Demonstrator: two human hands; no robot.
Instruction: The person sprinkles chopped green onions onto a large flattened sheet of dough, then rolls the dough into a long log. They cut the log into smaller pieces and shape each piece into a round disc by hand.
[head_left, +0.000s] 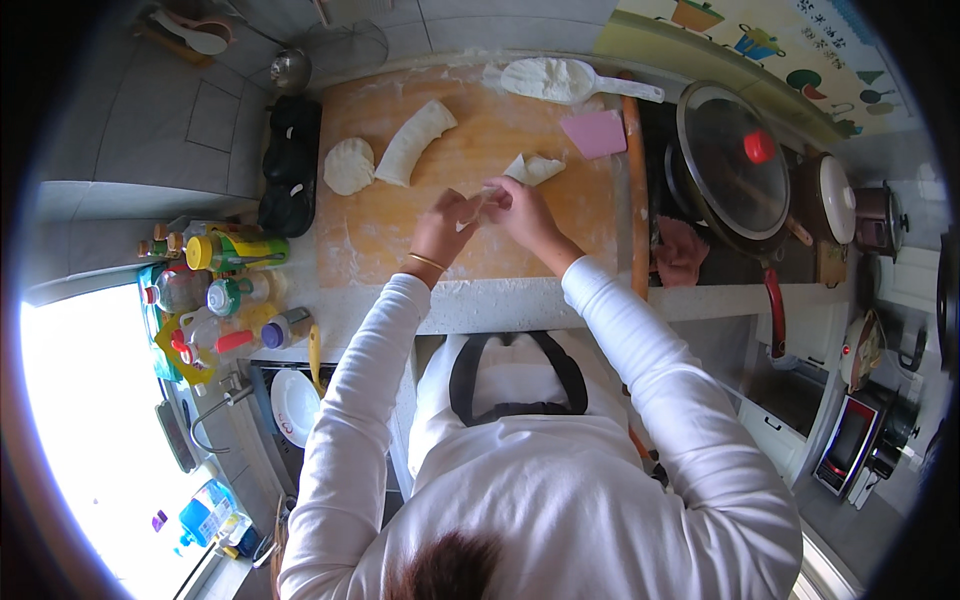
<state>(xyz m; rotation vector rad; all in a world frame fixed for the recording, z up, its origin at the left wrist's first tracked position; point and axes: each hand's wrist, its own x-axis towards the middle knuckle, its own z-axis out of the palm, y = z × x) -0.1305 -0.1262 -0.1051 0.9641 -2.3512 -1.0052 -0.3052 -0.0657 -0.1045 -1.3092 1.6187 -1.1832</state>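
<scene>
Over the floured wooden board (360, 247), my left hand (441, 229) and my right hand (523, 214) meet with fingertips pinched. A small, pale piece of dough (472, 216) shows between them, mostly covered by the fingers. Just beyond my right hand lies a folded, pointed piece of dough (535, 169). Farther left on the board are a thick dough log (416, 142) and a flattened round of dough (349, 166). A pink dough scraper (596, 135) rests at the upper right, below a white scoop (553, 79) filled with flour.
A long wooden rolling pin (635, 195) runs along the board's right side. Beyond it stand a glass-lidded pan (731, 165) and a reddish cloth (681, 247). A black moulded tray (289, 169) borders the board's left. Several bottles (232, 251) crowd the left counter near the sink.
</scene>
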